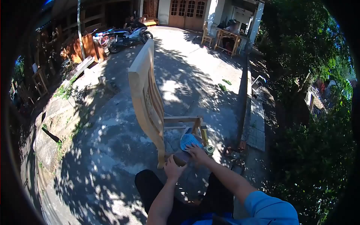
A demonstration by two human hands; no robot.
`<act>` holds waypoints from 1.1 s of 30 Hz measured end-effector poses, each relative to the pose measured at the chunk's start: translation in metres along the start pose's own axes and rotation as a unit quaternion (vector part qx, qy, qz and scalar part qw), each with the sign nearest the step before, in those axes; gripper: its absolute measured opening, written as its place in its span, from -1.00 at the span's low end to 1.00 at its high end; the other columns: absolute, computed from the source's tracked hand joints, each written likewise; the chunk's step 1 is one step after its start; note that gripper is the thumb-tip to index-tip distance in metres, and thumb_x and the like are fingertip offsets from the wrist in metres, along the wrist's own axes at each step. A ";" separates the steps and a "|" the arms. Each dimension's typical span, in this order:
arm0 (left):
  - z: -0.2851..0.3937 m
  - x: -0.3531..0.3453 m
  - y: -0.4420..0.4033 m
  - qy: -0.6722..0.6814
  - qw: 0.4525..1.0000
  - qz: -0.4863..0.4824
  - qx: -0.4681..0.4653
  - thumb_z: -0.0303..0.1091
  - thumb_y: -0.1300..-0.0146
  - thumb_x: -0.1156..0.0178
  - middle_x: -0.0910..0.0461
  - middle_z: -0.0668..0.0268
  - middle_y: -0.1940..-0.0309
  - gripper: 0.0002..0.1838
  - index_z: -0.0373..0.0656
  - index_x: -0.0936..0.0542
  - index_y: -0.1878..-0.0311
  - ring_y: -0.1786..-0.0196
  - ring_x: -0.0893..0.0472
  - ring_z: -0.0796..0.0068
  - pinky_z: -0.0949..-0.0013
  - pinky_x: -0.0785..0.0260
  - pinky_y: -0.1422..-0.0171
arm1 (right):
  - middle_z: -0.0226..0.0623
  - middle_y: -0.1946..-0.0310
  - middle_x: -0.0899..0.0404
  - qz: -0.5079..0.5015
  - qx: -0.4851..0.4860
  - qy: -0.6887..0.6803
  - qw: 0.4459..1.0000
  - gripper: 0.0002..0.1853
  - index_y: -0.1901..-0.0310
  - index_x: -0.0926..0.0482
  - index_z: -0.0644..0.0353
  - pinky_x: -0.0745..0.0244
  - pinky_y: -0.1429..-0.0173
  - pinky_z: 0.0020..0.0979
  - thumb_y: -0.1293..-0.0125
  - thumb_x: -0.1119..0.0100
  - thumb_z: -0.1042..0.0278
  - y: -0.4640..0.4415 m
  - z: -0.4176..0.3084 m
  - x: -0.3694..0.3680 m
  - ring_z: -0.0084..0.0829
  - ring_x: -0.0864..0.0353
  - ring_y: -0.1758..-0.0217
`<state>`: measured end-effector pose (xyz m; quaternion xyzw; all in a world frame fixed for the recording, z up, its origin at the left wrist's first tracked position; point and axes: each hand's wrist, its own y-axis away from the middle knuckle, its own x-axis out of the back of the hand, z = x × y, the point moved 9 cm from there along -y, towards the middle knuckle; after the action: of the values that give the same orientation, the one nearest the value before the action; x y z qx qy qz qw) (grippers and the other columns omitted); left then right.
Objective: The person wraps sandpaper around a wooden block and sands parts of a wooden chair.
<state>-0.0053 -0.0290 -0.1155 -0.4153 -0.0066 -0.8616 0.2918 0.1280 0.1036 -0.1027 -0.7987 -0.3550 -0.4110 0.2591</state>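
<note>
A bare wooden chair frame point(148, 101) with a tall slatted back stands right in front of me. Near the foot of its back, my left hand point(174, 168) is closed round a dark brownish piece point(179, 160). My right hand point(195, 151) lies over the near end of a blue patterned item point(188, 140), its fingers spread over the edge. Between the two hands is a greyish sheet-like thing whose outline is unclear. Just right of my right hand, a small round pale object point(209, 149) sits by the chair's front leg.
Parked motorbikes point(129, 35) stand at the upper left near leaning boards point(87, 47). A person point(230, 30) sits behind a wooden table frame point(227, 37) at the upper right, beside a chair point(207, 36). A concrete curb point(245, 101) and dense bushes point(307, 150) line the right side.
</note>
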 end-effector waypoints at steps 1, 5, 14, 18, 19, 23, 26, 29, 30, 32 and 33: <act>0.001 -0.001 0.000 0.002 1.000 0.001 0.009 0.19 0.18 -0.57 -0.55 0.11 -0.18 0.06 -0.13 -0.38 -0.37 -0.22 -0.58 0.11 0.00 -0.29 -0.36 | -0.12 -0.49 -0.37 0.023 -0.025 -0.002 0.999 -0.60 -0.35 -0.54 0.08 0.03 -0.65 0.14 -0.58 0.03 0.25 0.003 0.007 -0.003 0.21 -0.05 -0.64; -0.006 -0.007 -0.004 0.018 1.000 0.000 0.001 0.22 0.19 -0.57 -0.55 0.11 -0.19 0.07 -0.13 -0.38 -0.37 -0.22 -0.58 0.08 -0.02 -0.31 -0.34 | -0.12 -0.50 -0.36 0.010 0.033 0.014 0.999 -0.59 -0.36 -0.53 0.09 0.02 -0.66 0.11 -0.55 0.02 0.31 0.002 -0.026 -0.011 0.22 -0.06 -0.63; -0.006 -0.006 -0.004 0.017 1.000 0.007 0.017 0.24 0.20 -0.57 -0.56 0.11 -0.19 0.09 -0.12 -0.40 -0.40 -0.21 -0.60 0.09 -0.02 -0.31 -0.36 | -0.18 -0.48 -0.40 0.028 -0.050 -0.001 0.998 -0.61 -0.34 -0.55 0.11 -0.03 -0.65 0.05 -0.58 0.02 0.26 -0.006 0.008 -0.007 0.17 -0.11 -0.63; -0.004 -0.003 -0.006 0.005 1.000 -0.011 0.021 0.24 0.18 -0.56 -0.56 0.10 -0.19 0.07 -0.11 -0.40 -0.39 -0.22 -0.59 0.10 -0.02 -0.30 -0.36 | -0.20 -0.44 -0.45 -0.032 0.085 0.005 0.996 -0.62 -0.31 -0.58 0.11 -0.04 -0.65 0.04 -0.60 0.04 0.27 0.002 -0.047 -0.023 0.15 -0.14 -0.62; -0.004 -0.002 -0.006 0.010 0.999 -0.015 0.029 0.24 0.18 -0.56 -0.56 0.10 -0.19 0.07 -0.11 -0.41 -0.39 -0.23 -0.59 0.11 -0.02 -0.30 -0.36 | -0.20 -0.44 -0.45 -0.036 0.091 0.001 0.995 -0.62 -0.32 -0.58 0.10 -0.05 -0.65 0.04 -0.60 0.05 0.27 0.002 -0.047 -0.021 0.14 -0.14 -0.62; -0.004 0.000 -0.004 0.018 1.000 0.001 0.011 0.27 0.18 -0.54 -0.57 0.10 -0.18 0.08 -0.12 -0.41 -0.39 -0.24 -0.59 0.12 -0.02 -0.31 -0.36 | -0.21 -0.47 -0.41 -0.002 0.017 0.004 1.000 -0.61 -0.35 -0.55 0.07 -0.06 -0.64 0.05 -0.60 0.05 0.27 -0.003 -0.021 -0.003 0.12 -0.16 -0.61; -0.003 -0.001 -0.004 0.011 1.000 0.003 0.009 0.26 0.20 -0.55 -0.57 0.09 -0.18 0.10 -0.13 -0.39 -0.39 -0.23 -0.59 0.10 -0.04 -0.31 -0.36 | -0.21 -0.51 -0.35 0.032 -0.067 0.021 0.997 -0.60 -0.37 -0.53 0.01 -0.01 -0.65 0.08 -0.60 0.05 0.24 -0.006 0.003 -0.005 0.14 -0.18 -0.60; -0.012 -0.008 -0.007 0.004 0.999 -0.024 0.027 0.24 0.20 -0.56 -0.57 0.09 -0.18 0.10 -0.13 -0.39 -0.40 -0.23 -0.59 0.08 -0.06 -0.31 -0.36 | -0.22 -0.51 -0.35 -0.025 0.116 0.013 0.993 -0.60 -0.36 -0.54 0.02 0.00 -0.66 0.07 -0.59 0.05 0.24 0.005 -0.051 -0.026 0.12 -0.17 -0.61; -0.012 -0.008 -0.007 -0.001 0.999 -0.037 0.032 0.23 0.20 -0.56 -0.57 0.09 -0.19 0.09 -0.13 -0.39 -0.40 -0.23 -0.59 0.08 -0.06 -0.31 -0.37 | -0.24 -0.50 -0.36 -0.055 0.119 0.026 0.991 -0.60 -0.36 -0.55 0.01 0.02 -0.67 0.06 -0.58 0.04 0.23 0.008 -0.056 -0.029 0.10 -0.16 -0.62; -0.008 -0.003 -0.007 0.008 0.999 -0.024 0.030 0.22 0.20 -0.56 -0.56 0.09 -0.20 0.09 -0.13 -0.39 -0.40 -0.23 -0.59 0.08 -0.06 -0.31 -0.37 | -0.24 -0.50 -0.37 -0.030 0.077 0.017 0.996 -0.60 -0.36 -0.55 0.01 0.01 -0.66 0.08 -0.58 0.03 0.23 -0.004 -0.030 -0.018 0.11 -0.16 -0.61; -0.006 0.000 -0.004 0.011 0.999 -0.021 0.027 0.21 0.20 -0.57 -0.55 0.09 -0.20 0.09 -0.13 -0.39 -0.40 -0.23 -0.59 0.07 -0.06 -0.32 -0.37 | -0.23 -0.50 -0.37 -0.015 0.053 0.009 0.998 -0.60 -0.36 -0.55 0.00 0.00 -0.66 0.08 -0.57 0.02 0.23 -0.006 -0.016 -0.017 0.11 -0.16 -0.61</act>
<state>-0.0116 -0.0270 -0.1185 -0.3977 -0.0353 -0.8715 0.2847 0.1091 0.0897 -0.1077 -0.7745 -0.3861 -0.4027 0.2982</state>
